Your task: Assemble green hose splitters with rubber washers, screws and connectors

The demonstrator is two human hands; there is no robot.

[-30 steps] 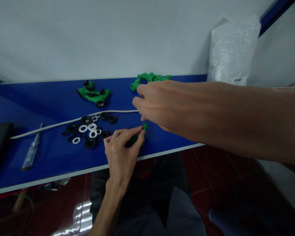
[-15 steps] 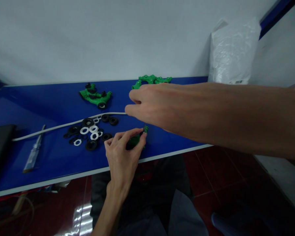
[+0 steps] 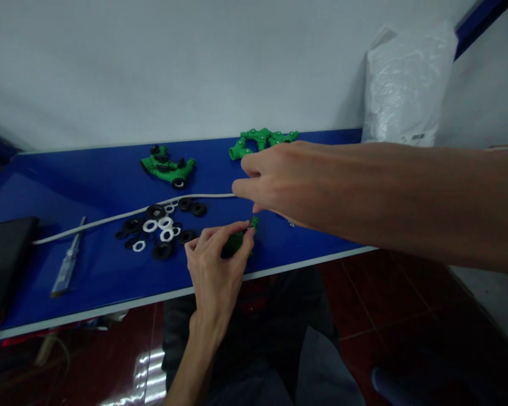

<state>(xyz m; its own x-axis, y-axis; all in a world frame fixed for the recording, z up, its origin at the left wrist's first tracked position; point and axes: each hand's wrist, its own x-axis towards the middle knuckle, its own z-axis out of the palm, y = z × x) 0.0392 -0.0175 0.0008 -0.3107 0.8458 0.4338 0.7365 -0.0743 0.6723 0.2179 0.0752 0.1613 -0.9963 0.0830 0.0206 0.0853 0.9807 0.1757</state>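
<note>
My left hand is closed around a green plastic fitting near the table's front edge, thumb and forefinger pinching at its right end. Above it my right hand is closed, fingers curled. A thin dark shaft shows between it and the fitting; what the right fingers grip is hidden. Left of my left hand lie several black rings and white rings. Tiny light pieces lie just below my right wrist.
Green fittings with black parts and other green fittings sit farther back. A white cable crosses the blue table. A clear-handled screwdriver and black device lie left. A plastic-wrapped package leans on the wall.
The view has shifted slightly, moving the table items rightward in the picture. My right hand sits a little farther right of the fitting, and the tiny pieces now show. Both hands remain closed.
</note>
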